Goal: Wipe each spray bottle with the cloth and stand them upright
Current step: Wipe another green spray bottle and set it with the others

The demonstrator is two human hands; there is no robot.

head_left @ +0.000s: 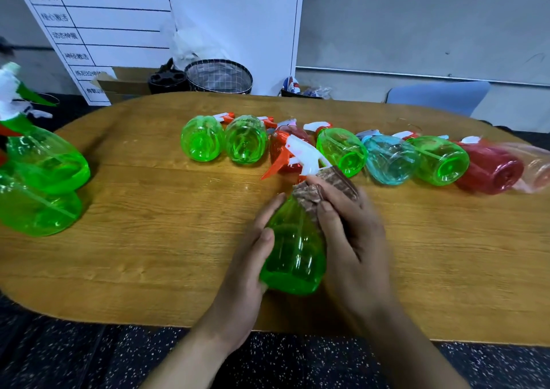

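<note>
Green spray bottle [293,248] sits near the worktop's [148,225] front edge, its base toward the person and its white and orange trigger head [294,158] pointing away. The left hand [253,257] is clamped on the bottle's left side and base. The right hand [348,234] presses a brown cloth [321,186] around the neck, fingers closed on it. Toward the far edge a row of bottles [342,156] lies on its side: green, red, blue, perhaps one pink. By the left edge two green bottles [41,180] stand, blurred.
</note>
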